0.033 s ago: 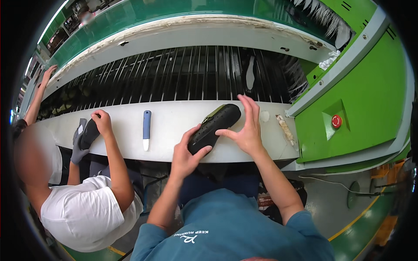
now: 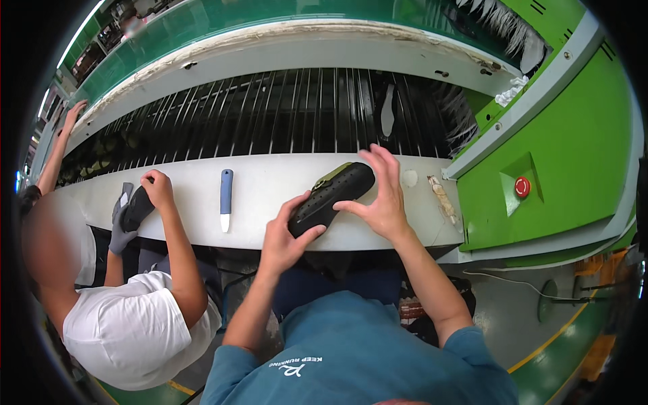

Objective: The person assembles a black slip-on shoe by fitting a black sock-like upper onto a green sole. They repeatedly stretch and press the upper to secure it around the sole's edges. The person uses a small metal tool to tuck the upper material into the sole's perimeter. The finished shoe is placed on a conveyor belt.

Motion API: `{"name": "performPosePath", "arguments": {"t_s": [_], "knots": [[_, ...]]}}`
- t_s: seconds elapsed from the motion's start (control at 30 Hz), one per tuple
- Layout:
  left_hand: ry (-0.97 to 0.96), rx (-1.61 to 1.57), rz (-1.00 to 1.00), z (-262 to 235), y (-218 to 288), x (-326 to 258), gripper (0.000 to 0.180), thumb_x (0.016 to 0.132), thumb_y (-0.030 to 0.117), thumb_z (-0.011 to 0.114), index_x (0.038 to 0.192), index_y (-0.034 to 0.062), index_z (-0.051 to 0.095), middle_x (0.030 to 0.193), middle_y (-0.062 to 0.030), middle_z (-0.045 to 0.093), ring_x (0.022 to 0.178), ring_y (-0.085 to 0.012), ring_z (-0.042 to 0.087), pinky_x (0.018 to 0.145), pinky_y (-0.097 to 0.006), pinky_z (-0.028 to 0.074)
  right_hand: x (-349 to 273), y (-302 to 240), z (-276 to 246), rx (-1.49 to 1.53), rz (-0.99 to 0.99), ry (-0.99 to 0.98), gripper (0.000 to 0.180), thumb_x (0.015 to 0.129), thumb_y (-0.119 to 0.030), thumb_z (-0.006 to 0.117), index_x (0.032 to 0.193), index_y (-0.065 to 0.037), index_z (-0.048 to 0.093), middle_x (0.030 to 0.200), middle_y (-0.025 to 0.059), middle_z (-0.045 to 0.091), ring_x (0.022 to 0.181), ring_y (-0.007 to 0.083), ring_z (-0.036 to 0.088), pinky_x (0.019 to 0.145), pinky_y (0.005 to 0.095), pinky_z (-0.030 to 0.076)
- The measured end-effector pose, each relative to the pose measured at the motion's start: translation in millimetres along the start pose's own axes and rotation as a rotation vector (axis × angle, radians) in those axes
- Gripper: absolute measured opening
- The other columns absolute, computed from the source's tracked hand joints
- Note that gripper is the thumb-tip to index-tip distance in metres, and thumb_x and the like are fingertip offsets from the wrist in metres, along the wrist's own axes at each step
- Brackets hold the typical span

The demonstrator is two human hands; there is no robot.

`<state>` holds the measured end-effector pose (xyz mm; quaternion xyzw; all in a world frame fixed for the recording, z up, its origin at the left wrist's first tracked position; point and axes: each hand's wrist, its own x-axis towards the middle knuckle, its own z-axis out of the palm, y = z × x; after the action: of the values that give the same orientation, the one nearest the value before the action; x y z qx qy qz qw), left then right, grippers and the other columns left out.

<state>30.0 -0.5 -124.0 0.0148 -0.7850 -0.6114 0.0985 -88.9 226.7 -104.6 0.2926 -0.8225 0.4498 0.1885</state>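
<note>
A black shoe [image 2: 335, 196] with rows of small holes and an olive-green strip along its upper edge lies tilted over the white ledge. My left hand [image 2: 283, 237] grips its near end, thumb on one side and fingers on the other. On the right, my right hand [image 2: 383, 206] is spread, its thumb tip against the shoe's side and its fingers raised near the far end. To the left, a blue-handled tool [image 2: 227, 196] with a white flat blade rests on the white ledge [image 2: 263, 189].
Beyond the ledge runs a dark slatted conveyor [image 2: 290, 111] carrying a pale sole-shaped piece [image 2: 387, 111]. A green machine housing with a red button [image 2: 522, 187] stands at right, near a worn wrapped stick [image 2: 442, 199]. At left, a co-worker [image 2: 142, 324] handles a dark shoe piece [image 2: 138, 208].
My right hand's raised fingers have shifted slightly left, toward the shoe's far end. My left hand keeps its grip, and the shoe has hardly moved.
</note>
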Motion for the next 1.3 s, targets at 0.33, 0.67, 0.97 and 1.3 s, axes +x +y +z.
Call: {"name": "performPosePath", "arguments": {"t_s": [0.33, 0.67, 0.97, 1.3], "knots": [[-0.096, 0.045, 0.065, -18, -1, 12, 0.063, 0.094, 0.013, 0.09, 0.152, 0.0001, 0.068, 0.145, -0.0195, 0.076, 0.133, -0.0265, 0.074, 0.113, -0.039, 0.056, -4, -1, 11, 0.085, -0.165, -0.254, 0.035, 0.078, -0.031, 0.099, 0.095, -0.014, 0.074, 0.137, 0.0015, 0.076, 0.139, 0.0302, 0.064, 0.128, 0.0575, 0.03], [-0.111, 0.052, 0.085, -17, -7, 12, 0.06, 0.096, 0.011, 0.087, 0.152, 0.0011, 0.069, 0.148, -0.0214, 0.074, 0.137, -0.0291, 0.072, 0.117, -0.039, 0.054, 1, -1, 11, 0.101, -0.091, -0.304, 0.031, 0.081, -0.031, 0.097, 0.087, -0.013, 0.072, 0.132, 0.0, 0.076, 0.123, 0.025, 0.065, 0.123, 0.0489, 0.031], [-0.088, -0.198, -0.071, -8, -7, 4, 0.052, 0.1, 0.011, 0.083, 0.151, 0.003, 0.071, 0.156, -0.0199, 0.068, 0.151, -0.0287, 0.06, 0.128, -0.041, 0.044, 7, -2, -1, 0.184, 0.066, -0.457, 0.03, 0.081, -0.029, 0.098, 0.083, -0.012, 0.073, 0.139, 0.0033, 0.074, 0.139, 0.0286, 0.059, 0.125, 0.0468, 0.031], [-0.103, -0.145, -0.08, -14, 1, 16, 0.042, 0.102, 0.012, 0.081, 0.143, 0.0029, 0.077, 0.149, -0.0186, 0.074, 0.147, -0.0283, 0.063, 0.127, -0.041, 0.044, 6, -2, 7, 0.153, 0.08, -0.376, 0.03, 0.083, -0.03, 0.098, 0.084, -0.009, 0.076, 0.134, 0.006, 0.077, 0.132, 0.0274, 0.065, 0.122, 0.0453, 0.039]]}}
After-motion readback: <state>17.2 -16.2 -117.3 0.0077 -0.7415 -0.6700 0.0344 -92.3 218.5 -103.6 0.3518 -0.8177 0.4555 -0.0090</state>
